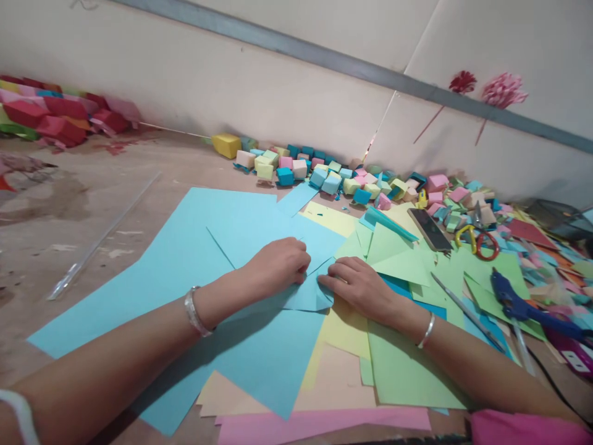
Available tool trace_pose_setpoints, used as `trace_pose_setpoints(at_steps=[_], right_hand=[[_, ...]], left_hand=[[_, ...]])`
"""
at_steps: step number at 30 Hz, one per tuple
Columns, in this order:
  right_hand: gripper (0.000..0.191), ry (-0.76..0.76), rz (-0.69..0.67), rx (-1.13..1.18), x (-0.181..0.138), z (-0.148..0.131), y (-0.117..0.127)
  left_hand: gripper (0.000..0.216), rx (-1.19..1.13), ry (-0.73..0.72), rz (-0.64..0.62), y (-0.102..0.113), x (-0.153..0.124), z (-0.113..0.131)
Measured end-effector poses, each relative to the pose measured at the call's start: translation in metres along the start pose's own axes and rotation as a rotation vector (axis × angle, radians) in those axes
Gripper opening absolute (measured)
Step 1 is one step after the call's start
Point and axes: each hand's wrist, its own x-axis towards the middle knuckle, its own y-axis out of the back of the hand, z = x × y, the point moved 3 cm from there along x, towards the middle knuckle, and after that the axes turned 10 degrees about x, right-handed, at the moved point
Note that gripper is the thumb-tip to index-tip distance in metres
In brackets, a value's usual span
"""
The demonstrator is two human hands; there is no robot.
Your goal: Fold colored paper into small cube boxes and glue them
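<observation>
a person's left hand (pixel 278 266) and right hand (pixel 359 285) meet over a small folded blue paper (pixel 309 296), which lies at the right edge of a large blue sheet (pixel 194 259). each grip is narrow, fingers curled down and holding the fold flat. right of the large blue sheet lie green sheets (pixel 407 364), a phone (pixel 430 230), scissors (pixel 479 242) and a blue glue gun (pixel 514 303). beyond it, small paper boxes (pixel 324 176) line the wall.
</observation>
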Motion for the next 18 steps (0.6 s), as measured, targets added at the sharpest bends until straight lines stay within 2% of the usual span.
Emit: trace_pose_setpoints(at_steps=[2,5,7,12,16,18], right_hand=[[0.022,-0.013,-0.062,-0.003,0.002,-0.002,0.003],[0.024,-0.035,-0.183,0.006,0.004,-0.007,0.007],[0.03,-0.038,-0.209,0.005,0.005,-0.011,0.009],[0.022,0.039,-0.122,-0.056,0.004,-0.012,0.003],[0.022,-0.004,-0.038,0.074,0.003,-0.007,-0.001],[0.02,-0.042,-0.022,0.151,0.003,-0.006,-0.002]], left_hand=[[0.014,-0.1,-0.04,-0.058,-0.003,0.0,-0.001],[0.013,-0.157,0.007,-0.055,-0.005,0.0,-0.003],[0.013,-0.169,0.027,-0.054,-0.006,0.0,-0.004],[0.018,-0.208,-0.059,-0.104,-0.005,-0.003,-0.004],[0.013,-0.187,-0.201,-0.178,0.002,-0.013,-0.001],[0.028,-0.118,-0.211,-0.181,0.006,-0.018,0.001]])
